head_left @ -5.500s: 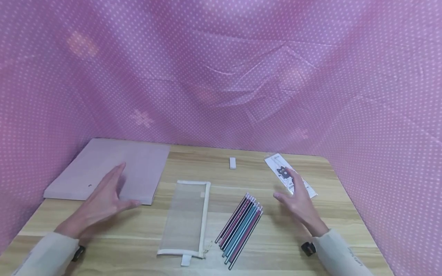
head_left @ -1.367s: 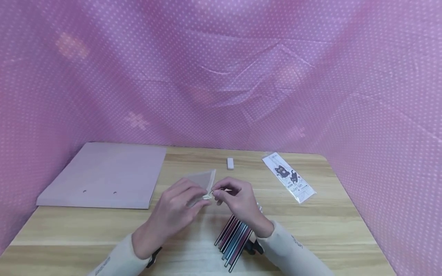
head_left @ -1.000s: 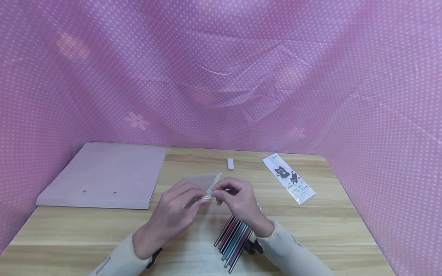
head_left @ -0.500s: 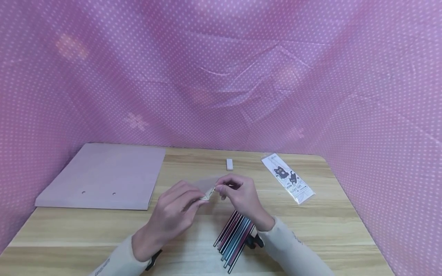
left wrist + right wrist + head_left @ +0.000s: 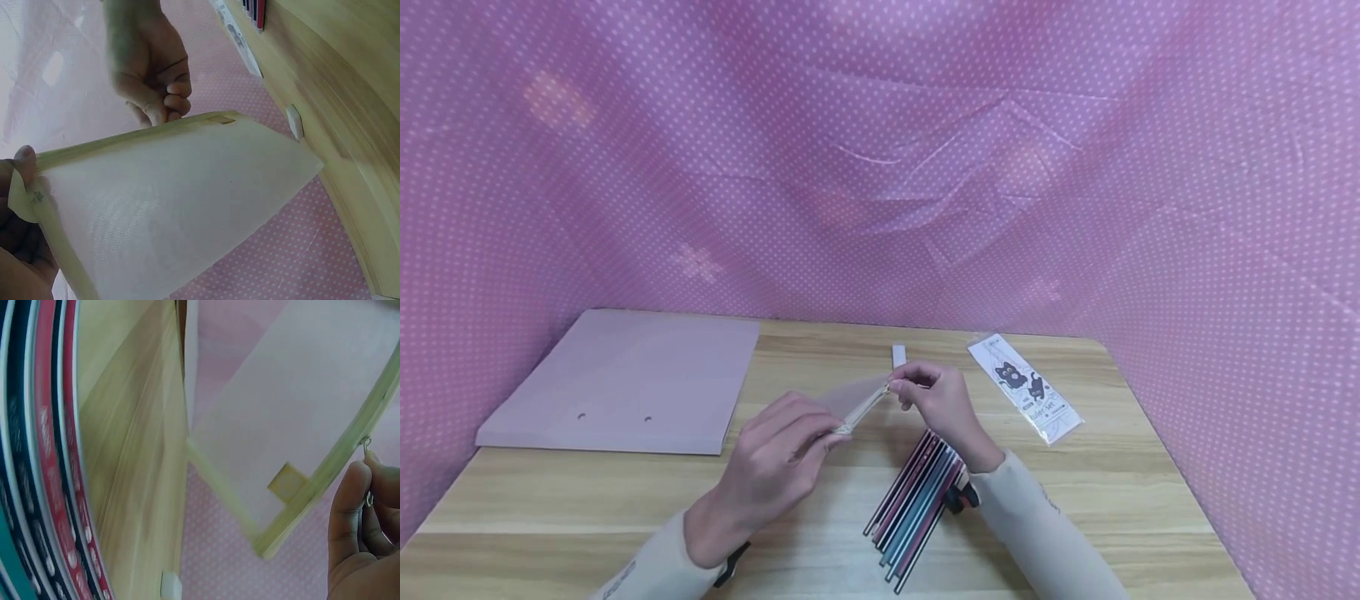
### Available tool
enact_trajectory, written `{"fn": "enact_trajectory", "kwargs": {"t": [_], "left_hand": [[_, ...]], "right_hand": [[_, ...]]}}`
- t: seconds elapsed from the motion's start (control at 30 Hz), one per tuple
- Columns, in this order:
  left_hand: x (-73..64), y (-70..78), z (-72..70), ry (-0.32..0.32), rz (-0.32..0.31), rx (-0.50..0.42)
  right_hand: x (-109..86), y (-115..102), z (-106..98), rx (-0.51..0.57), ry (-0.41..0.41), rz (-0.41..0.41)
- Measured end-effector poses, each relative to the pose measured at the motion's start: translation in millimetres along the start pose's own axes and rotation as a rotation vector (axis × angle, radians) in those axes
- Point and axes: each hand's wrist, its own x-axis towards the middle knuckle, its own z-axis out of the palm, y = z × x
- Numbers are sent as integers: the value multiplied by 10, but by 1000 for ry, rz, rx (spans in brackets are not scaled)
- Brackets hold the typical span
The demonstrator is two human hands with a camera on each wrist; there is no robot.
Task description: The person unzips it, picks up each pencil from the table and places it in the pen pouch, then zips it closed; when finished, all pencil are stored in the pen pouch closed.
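Observation:
A see-through mesh zip pouch (image 5: 187, 194) with pale edging is held up above the table, its zipper edge uppermost. My left hand (image 5: 778, 450) pinches the pouch's near corner, beside a small fabric tag (image 5: 24, 197). Between thumb and forefinger, my right hand (image 5: 942, 408) pinches the small metal zipper pull (image 5: 367, 447), well along the zipper toward the far end. Whether the zipper's teeth are parted behind the pull cannot be made out. Beneath the right wrist lies a bundle of pencils (image 5: 910, 508), dark, red and teal.
A white eraser (image 5: 898, 355) lies behind the right hand, partly covered by it. The packaged ruler set (image 5: 1026, 388) is at the back right of the wooden table (image 5: 1120, 500). A large pale folder (image 5: 625, 379) takes up the back left. Pink dotted cloth (image 5: 880, 167) surrounds the table.
First both hands were apart and the pouch lay flat. It was then lifted and gripped by both. Over the last second the right hand has drawn the zipper pull away from the left hand.

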Motion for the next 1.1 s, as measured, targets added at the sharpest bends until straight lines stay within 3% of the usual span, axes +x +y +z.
{"fn": "enact_trajectory", "kwargs": {"t": [0.43, 0.7, 0.93, 1.1], "left_hand": [[61, 44, -9, 96, 88, -57], [92, 55, -1, 136, 137, -64], [93, 40, 22, 190, 206, -114], [97, 44, 41, 228, 215, -137]], "right_hand": [[224, 306, -239, 0, 48, 91], [311, 426, -356, 85, 22, 121], [329, 458, -400, 277, -20, 177], [312, 410, -383, 437, -51, 229]]}}
